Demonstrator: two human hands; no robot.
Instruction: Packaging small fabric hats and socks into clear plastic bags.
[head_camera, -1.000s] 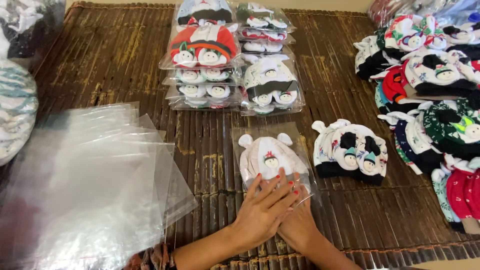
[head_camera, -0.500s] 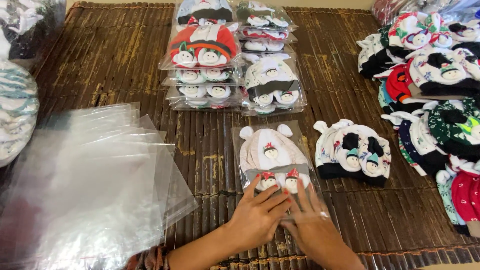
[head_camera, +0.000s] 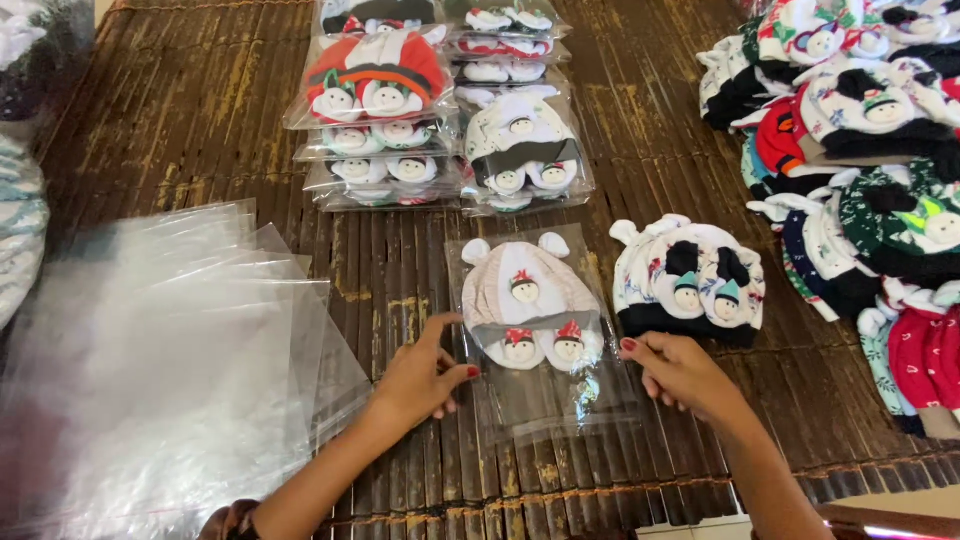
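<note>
**Both hands steady the bagged beige hat set**

Your clear plastic bag holding a beige eared baby hat and snowman mittens lies flat on the dark slatted bamboo tabletop, so you can press it from either side. Your left hand rests at the bag's left edge, fingers loosely curled, thumb and forefinger touching the plastic, gripping nothing. Your right hand sits at the bag's right edge, fingers bent together against it. Left of the bag lies a fanned pile of empty clear bags. Beyond the bag stand stacks of packed hat sets. Just right of the bag waits an unbagged black-and-white patterned hat set.
</note>
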